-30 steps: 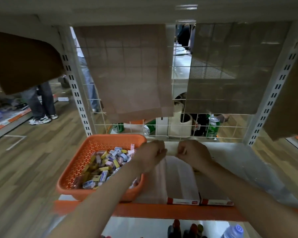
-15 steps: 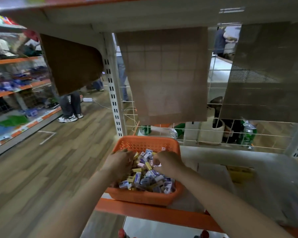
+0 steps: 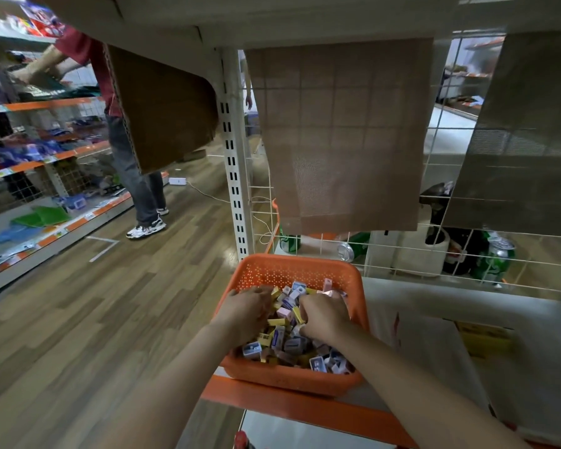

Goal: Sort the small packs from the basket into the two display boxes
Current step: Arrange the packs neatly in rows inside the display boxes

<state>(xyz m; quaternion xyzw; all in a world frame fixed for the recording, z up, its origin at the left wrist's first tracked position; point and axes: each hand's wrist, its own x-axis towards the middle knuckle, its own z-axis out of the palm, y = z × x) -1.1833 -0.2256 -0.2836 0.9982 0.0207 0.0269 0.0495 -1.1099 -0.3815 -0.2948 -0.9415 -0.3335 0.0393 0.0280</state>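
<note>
The left hand [image 3: 245, 314] at nine o'clock and the right hand [image 3: 325, 316] at three were sunk among the packs [image 3: 285, 342] in the orange basket [image 3: 292, 264] on the shelf [image 3: 305, 413], fingers [image 3: 260, 292] curled, their hold impossible to tell.

The basket [image 3: 292, 270] is orange, its walls dotted with holes. The packs [image 3: 289, 335] are yellow, pink, lilac and blue-and-white. The shelf edge [image 3: 305, 408] is orange; the upright [image 3: 235, 176] white with black slots. The mesh [image 3: 337, 134] is brown, gridded. The floor [image 3: 94, 319] is brown wood-grain.
</note>
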